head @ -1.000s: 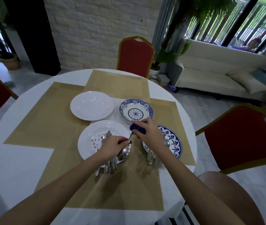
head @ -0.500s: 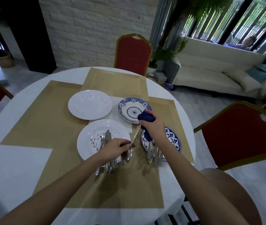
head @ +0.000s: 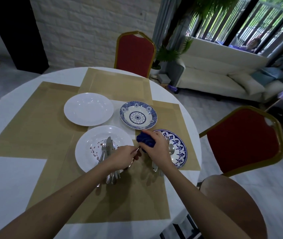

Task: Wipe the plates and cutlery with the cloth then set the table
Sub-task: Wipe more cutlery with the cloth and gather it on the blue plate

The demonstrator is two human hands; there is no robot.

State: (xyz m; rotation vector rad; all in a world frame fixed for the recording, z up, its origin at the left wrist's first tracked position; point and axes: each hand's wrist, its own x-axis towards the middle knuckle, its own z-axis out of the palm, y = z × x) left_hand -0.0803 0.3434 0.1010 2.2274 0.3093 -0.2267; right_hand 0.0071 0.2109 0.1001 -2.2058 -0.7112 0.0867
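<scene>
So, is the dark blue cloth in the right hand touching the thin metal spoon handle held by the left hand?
Touching. The head view shows the dark blue cloth wrapped round the upper end of the thin metal spoon handle, with no gap between them.

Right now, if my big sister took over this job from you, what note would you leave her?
Left hand: grip shut on one spoon, held between the two near plates.
Right hand: grip shut on the blue cloth, wrapped round that spoon's handle.
Unwiped-looking cutlery pile lies on the speckled white plate. A few pieces, including another spoon, lie on the near blue-patterned plate.
The plain white plate and the blue flower plate sit farther back, both bare.
Done: cannot tell which pieces are clean.
Left: finish wiping cutlery, wipe plates, set places.
</scene>
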